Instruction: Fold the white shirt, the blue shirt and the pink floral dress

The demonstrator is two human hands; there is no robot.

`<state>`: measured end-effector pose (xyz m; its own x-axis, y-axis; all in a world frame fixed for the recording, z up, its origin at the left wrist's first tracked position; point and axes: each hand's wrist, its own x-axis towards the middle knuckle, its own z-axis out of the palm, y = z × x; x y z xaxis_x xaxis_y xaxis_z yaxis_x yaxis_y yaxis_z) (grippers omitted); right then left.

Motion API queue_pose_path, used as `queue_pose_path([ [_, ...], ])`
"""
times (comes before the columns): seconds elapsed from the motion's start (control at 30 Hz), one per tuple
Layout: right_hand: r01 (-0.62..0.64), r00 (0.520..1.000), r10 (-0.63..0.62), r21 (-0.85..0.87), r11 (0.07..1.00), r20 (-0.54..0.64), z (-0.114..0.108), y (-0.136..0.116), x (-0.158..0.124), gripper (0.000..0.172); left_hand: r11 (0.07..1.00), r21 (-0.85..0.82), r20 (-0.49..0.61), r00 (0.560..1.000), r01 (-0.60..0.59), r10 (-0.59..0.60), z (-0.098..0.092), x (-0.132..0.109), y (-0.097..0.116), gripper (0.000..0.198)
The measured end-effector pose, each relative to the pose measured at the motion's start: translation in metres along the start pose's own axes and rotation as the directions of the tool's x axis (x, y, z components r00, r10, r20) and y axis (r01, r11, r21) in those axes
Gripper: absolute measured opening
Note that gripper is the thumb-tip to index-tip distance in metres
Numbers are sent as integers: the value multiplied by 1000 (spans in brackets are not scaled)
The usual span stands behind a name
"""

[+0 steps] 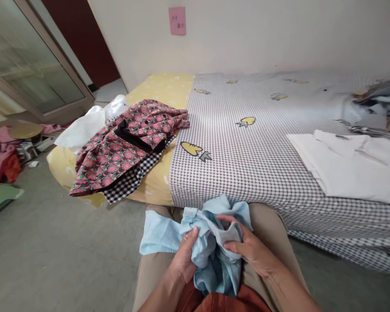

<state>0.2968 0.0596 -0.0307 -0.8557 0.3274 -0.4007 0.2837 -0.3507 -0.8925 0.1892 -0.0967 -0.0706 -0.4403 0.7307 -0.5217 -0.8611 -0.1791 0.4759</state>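
Observation:
A crumpled light blue garment (169, 234) lies bunched on my lap, over tan trousers. My left hand (183, 260) grips a fold of it on the left side, fingers curled into the cloth. My right hand (247, 249) holds the right side, thumb and fingers pinched around a greyish-blue fold near the middle. Both hands are close together, just in front of the bed's edge.
A bed with a black-and-white checked sheet (247, 143) fills the view ahead. A folded white garment (354, 167) lies on its right. A red floral garment (126, 143) and white cloth (84, 125) lie on the yellow mattress corner. Clutter and a green stool (0, 197) stand at the left.

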Motion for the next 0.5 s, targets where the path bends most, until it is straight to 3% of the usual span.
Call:
queue_pose_path([
  [0.07, 79, 996, -86, -171, 982, -35, -2, -1, 3, 36, 999, 41, 15, 999, -36, 35, -2, -1, 8, 43],
  [0.17, 204, 958, -262, -365, 908, -115, -18, -25, 2, 30, 965, 258, 62, 997, -54, 39, -7, -10, 46, 50],
  [0.23, 251, 924, -344, -412, 876, -166, -36, -60, -2, 34, 843, 536, 98, 995, -39, -17, -6, -22, 92, 58],
  [0.27, 278, 895, -390, -413, 867, -217, -46, -81, -4, 35, 719, 692, 110, 994, -67, -14, -2, -30, 119, 58],
  [0.33, 369, 773, -515, -399, 840, -370, -66, -127, -8, 38, 427, 891, 162, 987, -156, 22, 10, -47, 175, 60],
  [0.4, 499, 593, -600, -339, 797, -537, -83, -170, -10, 41, 221, 963, 131, 983, -158, 129, 30, -63, 226, 67],
  [0.43, 564, 511, -601, -288, 774, -615, -91, -189, -11, 42, 158, 972, 128, 956, -174, 263, 41, -70, 246, 70],
  [0.5, 666, 406, -539, -165, 727, -738, -104, -219, -14, 42, 94, 969, 142, 832, -227, 537, 65, -80, 277, 74],
])
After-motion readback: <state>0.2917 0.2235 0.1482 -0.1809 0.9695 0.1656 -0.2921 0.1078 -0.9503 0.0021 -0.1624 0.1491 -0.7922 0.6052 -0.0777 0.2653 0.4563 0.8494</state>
